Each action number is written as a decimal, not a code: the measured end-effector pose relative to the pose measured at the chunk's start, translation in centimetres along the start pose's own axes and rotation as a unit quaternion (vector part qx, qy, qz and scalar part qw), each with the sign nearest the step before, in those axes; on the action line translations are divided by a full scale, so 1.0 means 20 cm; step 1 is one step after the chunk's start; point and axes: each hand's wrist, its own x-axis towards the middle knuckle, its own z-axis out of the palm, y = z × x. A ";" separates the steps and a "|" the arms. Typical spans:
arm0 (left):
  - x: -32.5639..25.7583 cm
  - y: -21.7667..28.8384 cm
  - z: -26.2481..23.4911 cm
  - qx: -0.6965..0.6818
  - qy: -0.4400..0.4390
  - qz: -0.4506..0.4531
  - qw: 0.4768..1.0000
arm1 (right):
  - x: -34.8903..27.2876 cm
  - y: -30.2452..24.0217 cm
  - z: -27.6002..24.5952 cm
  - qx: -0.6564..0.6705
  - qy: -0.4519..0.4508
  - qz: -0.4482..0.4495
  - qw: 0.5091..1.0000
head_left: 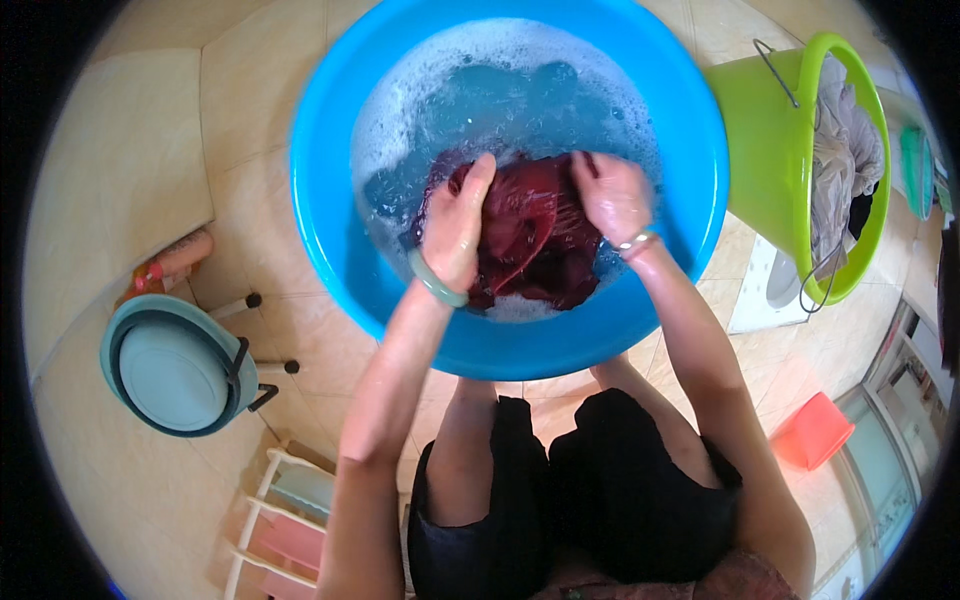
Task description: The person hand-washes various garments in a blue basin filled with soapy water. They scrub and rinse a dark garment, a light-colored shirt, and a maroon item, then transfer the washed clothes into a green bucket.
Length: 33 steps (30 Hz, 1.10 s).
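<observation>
A large blue basin (490, 360) holds soapy water (500, 100) with white suds round its edge. Dark red cloth (525, 215), perhaps a garment, lies wet and bunched in the near half of the basin, partly under water. My left hand (455, 225), with a pale green bangle at the wrist, grips the cloth's left side, thumb on top. On the right side my right hand (612, 195), a light bracelet at its wrist, is closed on the same cloth and slightly blurred. Between the two hands the cloth is stretched and folded; its lower part is hidden.
To the right a lime green bucket (760, 150) tilts, holding greyish white cloth (845, 160). A red bin (812, 430) stands lower right. On the left are stacked grey-blue basins (175, 375), and a slatted rack (285, 520) stands below. Pale tiles (250, 230) cover the floor.
</observation>
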 end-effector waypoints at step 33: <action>0.27 0.27 -0.31 0.531 -0.098 0.118 0.834 | 0.29 0.30 0.25 0.262 0.076 0.140 0.952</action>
